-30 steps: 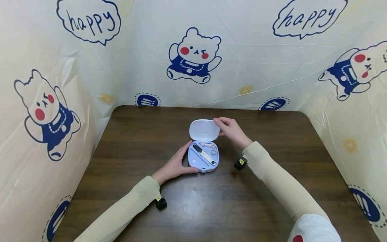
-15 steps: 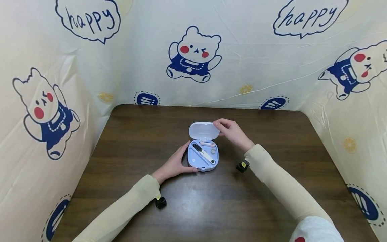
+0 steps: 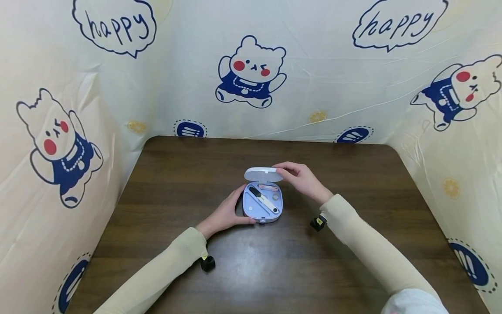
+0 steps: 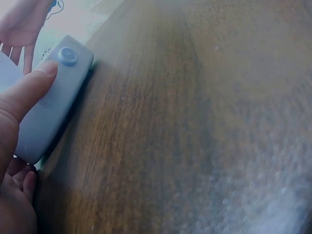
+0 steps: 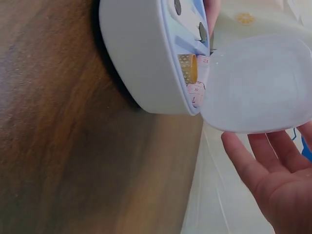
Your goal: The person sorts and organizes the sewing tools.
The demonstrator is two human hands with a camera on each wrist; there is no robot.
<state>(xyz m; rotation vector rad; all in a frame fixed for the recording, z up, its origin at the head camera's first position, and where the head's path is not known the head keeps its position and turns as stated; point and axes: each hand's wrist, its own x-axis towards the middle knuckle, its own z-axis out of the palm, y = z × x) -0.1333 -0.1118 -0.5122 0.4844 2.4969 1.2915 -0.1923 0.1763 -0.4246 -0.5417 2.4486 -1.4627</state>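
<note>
A light blue sewing box (image 3: 255, 213) lies on the table with its lid (image 3: 262, 175) raised at the back. My left hand (image 3: 223, 213) grips the box's left side, its thumb on the front wall near the round catch (image 4: 68, 56). At the lid's right edge, my right hand (image 3: 303, 179) pinches the rim between thumb and fingers. Inside the box lies a black and white tool (image 3: 267, 202) whose exact kind is unclear. A gold thimble (image 5: 186, 68) and a pink tape measure (image 5: 196, 93) show in the right wrist view.
The brown wooden table (image 3: 188, 165) surrounds the box. A pale sheet (image 3: 321, 78) printed with bears hangs behind the table and along both sides. Small black cameras (image 3: 208, 263) are strapped under the wrists.
The lid has tilted forward and down over the box, with my right hand moving along with it, lower and nearer. My left hand keeps its place on the box.
</note>
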